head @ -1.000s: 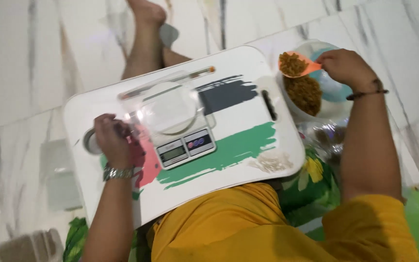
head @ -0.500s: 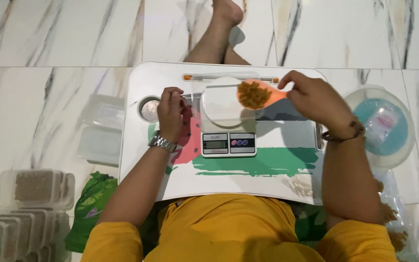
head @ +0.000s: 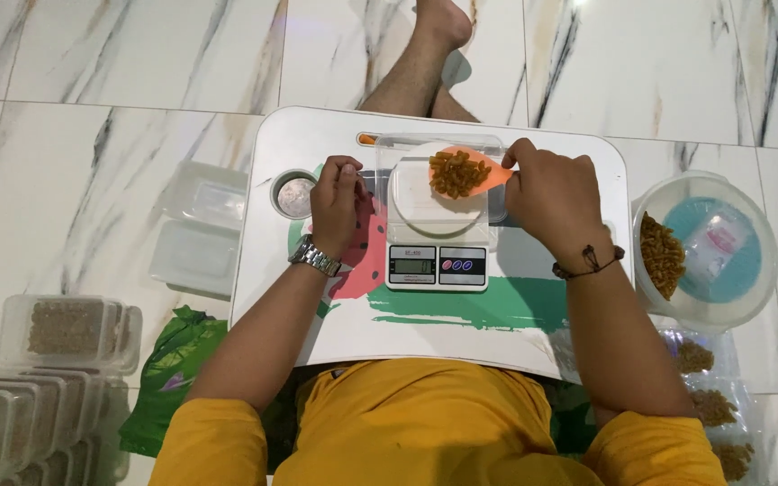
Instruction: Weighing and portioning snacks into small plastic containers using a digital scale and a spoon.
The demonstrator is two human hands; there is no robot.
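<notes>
Two bare hands work over a white lap tray [head: 578, 157] set across the person's legs, seen from the head camera. An orange scoop [head: 470, 171] heaped with brown snack pieces [head: 457, 174] hangs over a clear container [head: 438, 184] sitting on a small white kitchen scale [head: 436, 247]; its handle end is pinched between thumb and fingertips of the right hand [head: 551, 196], which reaches in from the right with knuckles up and a dark cord at the wrist. The left hand [head: 339, 200], wearing a metal watch, rests beside the container's left edge with its fingers curled together; whether they touch it I cannot tell. At far right a round clear tub [head: 711, 310] holds more brown pieces and a small plastic packet. Stacked lidded clear boxes [head: 56, 328], filled, stand at lower left beside a green bag [head: 168, 364].
</notes>
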